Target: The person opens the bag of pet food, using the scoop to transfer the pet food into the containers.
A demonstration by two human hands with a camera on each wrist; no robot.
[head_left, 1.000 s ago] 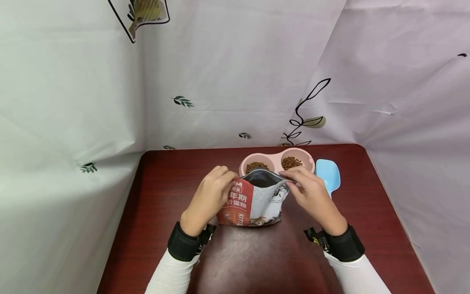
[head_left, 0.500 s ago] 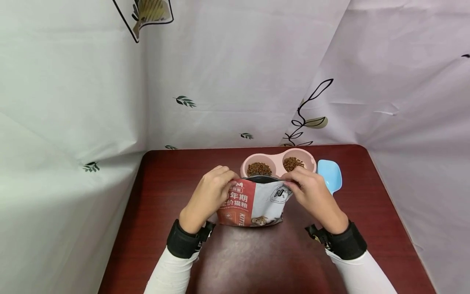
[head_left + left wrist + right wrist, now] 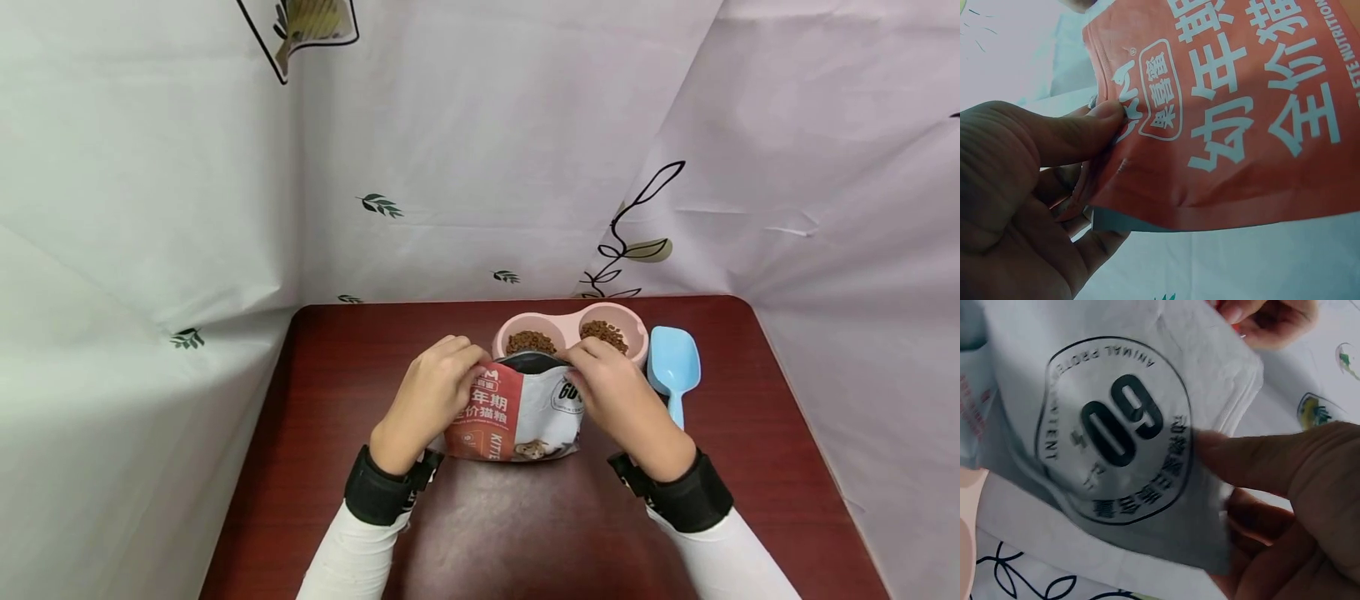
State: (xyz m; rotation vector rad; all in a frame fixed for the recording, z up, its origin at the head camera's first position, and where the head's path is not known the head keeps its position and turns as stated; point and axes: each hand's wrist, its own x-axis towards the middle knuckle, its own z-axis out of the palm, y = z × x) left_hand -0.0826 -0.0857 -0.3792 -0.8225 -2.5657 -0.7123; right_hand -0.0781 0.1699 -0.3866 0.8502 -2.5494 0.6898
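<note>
Between the two hands stands a red and white cat food bag (image 3: 517,412), its dark mouth partly spread at the top. My left hand (image 3: 427,400) pinches the bag's upper left corner; in the left wrist view the thumb (image 3: 1094,128) presses the red front face near the edge, with fingers behind. At the upper right, my right hand (image 3: 626,400) pinches the white side of the bag by its rim. In the right wrist view the thumb (image 3: 1247,462) lies beside the printed "60" circle. The bag's contents are hidden.
Just behind the bag is a pink double bowl (image 3: 567,327) with brown kibble in both cups. To its right lies a light blue scoop (image 3: 674,358), handle toward the front. All rest on a dark red table (image 3: 360,350) backed by a pale cloth (image 3: 480,150).
The bag's mouth has narrowed from wide to a slim gap. My right hand has shifted left along the rim, so more of the blue scoop shows. The left hand stays at its corner.
</note>
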